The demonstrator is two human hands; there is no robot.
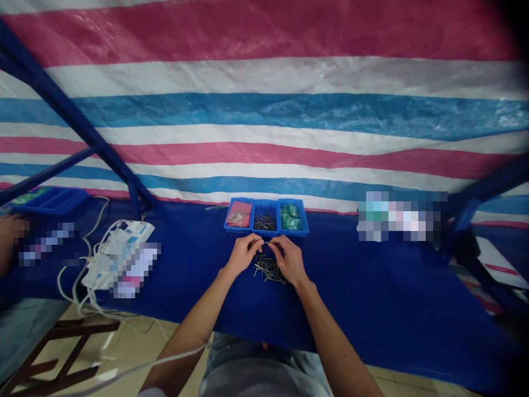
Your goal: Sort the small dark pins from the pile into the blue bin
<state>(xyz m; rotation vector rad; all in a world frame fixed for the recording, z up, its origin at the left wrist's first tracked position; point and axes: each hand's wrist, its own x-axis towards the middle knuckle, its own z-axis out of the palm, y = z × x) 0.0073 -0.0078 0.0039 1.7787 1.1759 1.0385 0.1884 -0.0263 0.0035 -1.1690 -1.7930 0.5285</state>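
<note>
My left hand (247, 253) and my right hand (288, 258) meet just in front of the blue bins, fingertips closed in a pinch. Between them runs a small thin metal piece (266, 242), perhaps a screw; its ends are hidden by my fingers. Under and between the hands lies a loose pile of thin brass-coloured metal pieces (268, 269), screw-like in shape. Beyond are three joined blue bins: the left bin (227, 225) holds a pink-red sheet with something small on it, the middle bin (265, 232) dark screw-like pieces, the right bin (305, 225) green plastic packets.
A blue-covered table (372, 309) runs across, backed by a striped plastic sheet (289, 121). White power strips (132, 242) with tangled cables (88, 292) lie to the left. Another person's hand (10, 237) and a blue tray (61, 201) are at far left. Blue frame bars (82, 129) slant at both sides.
</note>
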